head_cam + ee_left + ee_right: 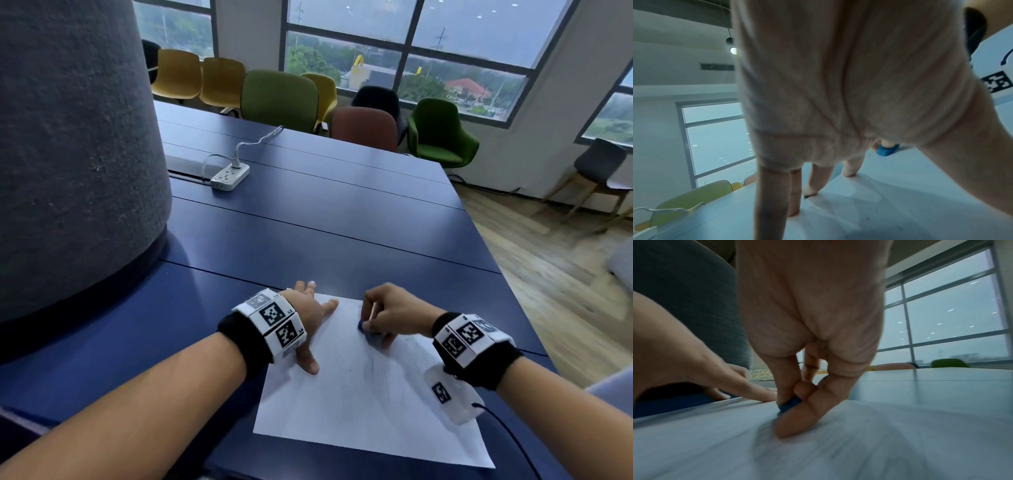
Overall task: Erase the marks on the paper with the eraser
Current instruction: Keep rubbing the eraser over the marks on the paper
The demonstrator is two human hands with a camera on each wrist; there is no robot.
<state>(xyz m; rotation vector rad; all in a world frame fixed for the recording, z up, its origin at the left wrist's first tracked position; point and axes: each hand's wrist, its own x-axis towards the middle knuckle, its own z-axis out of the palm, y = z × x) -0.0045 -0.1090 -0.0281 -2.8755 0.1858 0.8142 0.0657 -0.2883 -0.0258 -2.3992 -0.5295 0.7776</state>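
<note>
On the blue table (pixel 342 219), near its front edge, lies the white paper (pixel 342 404), and the job looks to me partly under way rather than finished: faint grey pencil marks (pixel 376 373) streak down the middle of the sheet, roughly at six o'clock from where the work is going on, and they read as smudged but not gone. How much has been cleaned near the top edge I cannot tell, since the hand covers that patch. The right hand (pixel 394 317) sits at about one o'clock on the sheet, knuckles humped up and wrist lifted, its fingers (pixel 797 417) bunched together and pinching the small blue eraser (pixel 363 325), which is pressed down onto the paper close to the far edge. From the right wrist view the paper around it is streaked with blur, which suggests rubbing in progress, though that is my reading only. The left hand (pixel 308 318) lies at about eleven o'clock on the sheet, palm low, its fingers (pixel 809 181) spread apart and straight, tips planted partly on the paper's left edge and partly on the table, pinning the sheet. Well apart, at twelve o'clock, a white power strip (pixel 230 176) rests on the table. I judge most of the central marks remain to be erased.
</note>
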